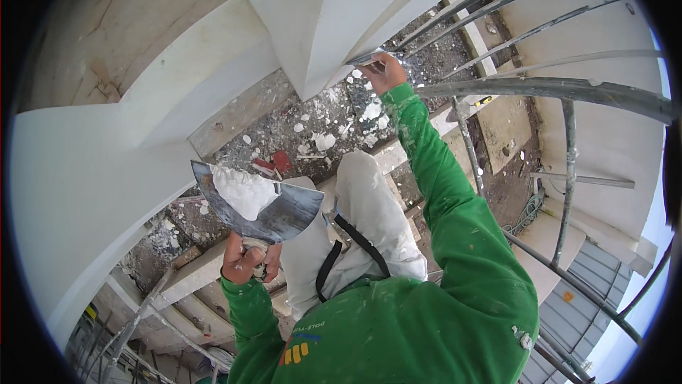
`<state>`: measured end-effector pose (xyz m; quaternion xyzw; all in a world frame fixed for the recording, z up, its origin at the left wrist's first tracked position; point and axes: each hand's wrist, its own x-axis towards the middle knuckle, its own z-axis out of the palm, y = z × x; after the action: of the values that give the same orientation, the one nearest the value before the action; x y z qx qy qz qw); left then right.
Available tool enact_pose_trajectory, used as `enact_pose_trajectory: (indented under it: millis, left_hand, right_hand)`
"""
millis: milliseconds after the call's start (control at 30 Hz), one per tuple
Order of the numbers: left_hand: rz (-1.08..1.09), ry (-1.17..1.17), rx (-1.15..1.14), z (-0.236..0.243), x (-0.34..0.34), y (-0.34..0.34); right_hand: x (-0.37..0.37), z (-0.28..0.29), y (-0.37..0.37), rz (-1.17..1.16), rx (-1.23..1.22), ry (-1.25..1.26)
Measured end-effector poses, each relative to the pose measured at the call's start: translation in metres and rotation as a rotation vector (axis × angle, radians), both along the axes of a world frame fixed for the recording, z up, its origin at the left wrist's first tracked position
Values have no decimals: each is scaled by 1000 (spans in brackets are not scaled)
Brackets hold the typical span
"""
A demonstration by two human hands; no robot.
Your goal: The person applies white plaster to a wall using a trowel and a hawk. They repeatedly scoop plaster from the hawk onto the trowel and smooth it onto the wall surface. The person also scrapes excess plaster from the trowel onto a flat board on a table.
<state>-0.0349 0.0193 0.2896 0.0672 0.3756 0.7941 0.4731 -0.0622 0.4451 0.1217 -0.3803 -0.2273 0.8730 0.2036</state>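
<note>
My left hand grips the handle of a wide, curved grey metal blade that carries a mound of white plaster. My right hand, raised at the top middle, is closed on a thin metal blade held against the lower edge of the white angular wall moulding. The right sleeve is speckled with white. My knees, in white trousers, are below both hands.
Curved white wall fills the left. Metal scaffold bars run along the right, near a coiled hose. Rubble and red pieces litter the dark floor below. Pale planks lie at the lower left.
</note>
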Motion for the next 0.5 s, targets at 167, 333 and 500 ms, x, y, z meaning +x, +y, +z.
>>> enact_pose_trajectory:
  millis: [167,333,500]
  left_hand:
    - [23,-19,0,92,2,0]
    - [62,-7,-17,169,4,-4]
    - [26,-30,12,241,1,-6]
  right_hand:
    - [3,140,-3,100,157,-4]
    - [3,274,-8,43,105,-1]
    - [23,381,-11,17,150,72]
